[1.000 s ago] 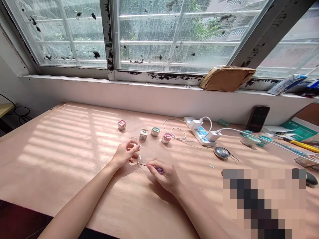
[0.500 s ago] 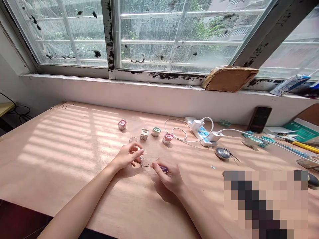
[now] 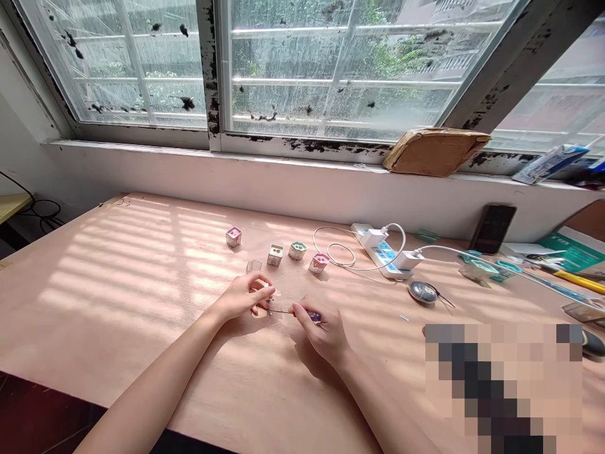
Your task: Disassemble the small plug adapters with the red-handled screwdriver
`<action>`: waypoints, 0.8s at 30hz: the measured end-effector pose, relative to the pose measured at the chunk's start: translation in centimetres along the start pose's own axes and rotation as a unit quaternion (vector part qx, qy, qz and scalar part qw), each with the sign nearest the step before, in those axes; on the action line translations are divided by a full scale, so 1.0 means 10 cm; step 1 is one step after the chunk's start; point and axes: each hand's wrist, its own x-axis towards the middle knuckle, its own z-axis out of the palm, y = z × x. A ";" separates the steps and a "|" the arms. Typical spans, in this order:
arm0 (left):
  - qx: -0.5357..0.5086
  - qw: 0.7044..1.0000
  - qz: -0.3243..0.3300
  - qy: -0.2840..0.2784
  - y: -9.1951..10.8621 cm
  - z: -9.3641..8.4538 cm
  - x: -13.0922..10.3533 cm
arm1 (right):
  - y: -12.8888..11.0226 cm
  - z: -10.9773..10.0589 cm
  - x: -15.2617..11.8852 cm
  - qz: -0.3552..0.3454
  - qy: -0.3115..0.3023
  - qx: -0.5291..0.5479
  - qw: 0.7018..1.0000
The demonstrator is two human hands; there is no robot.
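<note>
My left hand (image 3: 241, 296) rests on the wooden table (image 3: 118, 277) and pinches a tiny clear part (image 3: 270, 294) between thumb and fingertips. My right hand (image 3: 321, 331) grips a small screwdriver with a purple handle (image 3: 312, 316); its thin metal shaft (image 3: 280, 311) points left, with the tip at the part. A small clear cube (image 3: 254, 266) stands just beyond my left hand. Farther back stands a row of little cube-shaped pieces: a pink one (image 3: 233, 236), a cream one (image 3: 275, 255), a green one (image 3: 297, 250) and another pink one (image 3: 319, 262).
A white power strip (image 3: 378, 249) with a plugged charger and a coiled white cable (image 3: 338, 252) lies behind the cubes. To the right are a small metal dish (image 3: 422, 291), a dark phone (image 3: 491, 227) leaning on the wall, and assorted tools. A cardboard piece (image 3: 432, 150) sits on the sill.
Both hands have drifted slightly to the right, and my left fingers have closed tighter around the small part. The screwdriver tip stays at the part.
</note>
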 end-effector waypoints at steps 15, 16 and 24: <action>-0.001 1.000 -0.016 -0.006 0.00 -0.02 0.02 | 0.03 0.02 0.02 0.019 -0.012 0.003 1.000; 0.000 1.000 -0.018 -0.006 0.00 -0.02 0.02 | 0.03 0.02 0.02 0.023 -0.011 0.004 1.000; 0.018 1.000 -0.022 -0.010 -0.01 -0.02 0.01 | 0.02 0.01 0.02 0.066 -0.016 0.017 0.998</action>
